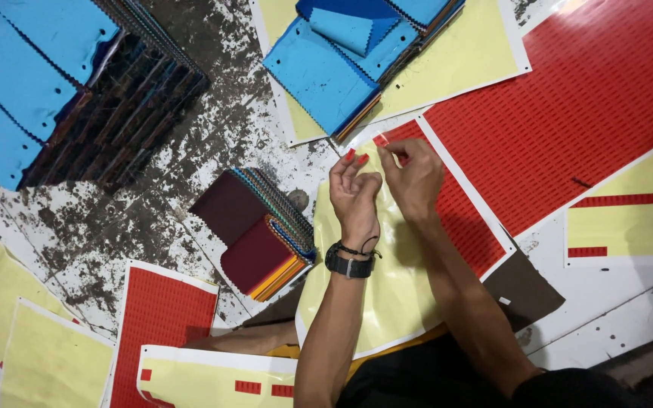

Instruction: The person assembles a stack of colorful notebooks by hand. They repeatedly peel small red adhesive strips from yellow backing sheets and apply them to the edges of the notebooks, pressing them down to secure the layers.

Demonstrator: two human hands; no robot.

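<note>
Fingers (357, 160) pinching red sticker (380, 140)

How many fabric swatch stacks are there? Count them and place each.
3. Blue-topped stack at top left, cut by the edge; second blue stack at top centre; maroon stack in the middle. More may lie off-frame.

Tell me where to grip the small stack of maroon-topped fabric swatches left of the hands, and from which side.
Take the small stack of maroon-topped fabric swatches at its lower right corner, coming from the bare floor below it. There the layered orange and yellow edges show as a thick block, likely firm enough to pinch. The upper edge is fanned and overlapped by a second dark swatch stack, so a grip there would probably catch loose sheets.
</note>
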